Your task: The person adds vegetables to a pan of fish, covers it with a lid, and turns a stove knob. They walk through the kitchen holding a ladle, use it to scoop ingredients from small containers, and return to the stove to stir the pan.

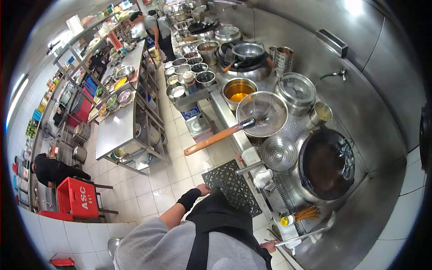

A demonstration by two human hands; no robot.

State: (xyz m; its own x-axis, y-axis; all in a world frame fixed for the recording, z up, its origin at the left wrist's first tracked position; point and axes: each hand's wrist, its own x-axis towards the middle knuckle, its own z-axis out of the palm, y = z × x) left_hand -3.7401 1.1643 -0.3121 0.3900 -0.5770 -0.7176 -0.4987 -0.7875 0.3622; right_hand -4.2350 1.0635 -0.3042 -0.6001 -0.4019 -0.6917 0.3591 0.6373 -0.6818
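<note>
My right hand [269, 246] is closed around the handle of a long metal ladle [299, 237]. The ladle's head lies over the stove's front right corner, beside a bamboo brush [307, 213]. My left hand [203, 190], below a black wristband, is by the front of my black apron [220, 211]; its fingers look curled, with nothing visible in them. Ahead of me a dark wok [326, 162] with a brownish wet bottom sits on the range. A perforated strainer [279, 153] and a wood-handled mesh skimmer [262, 112] lie to its left.
A pot of orange oil [240, 93] stands past the skimmer, near a lidded steel pot [296, 92]. Several sauce containers [205, 78] line the range. A rubber mat [231, 186] covers the floor; a steel table [116, 126] and red crate [78, 198] are left. Two people work farther off.
</note>
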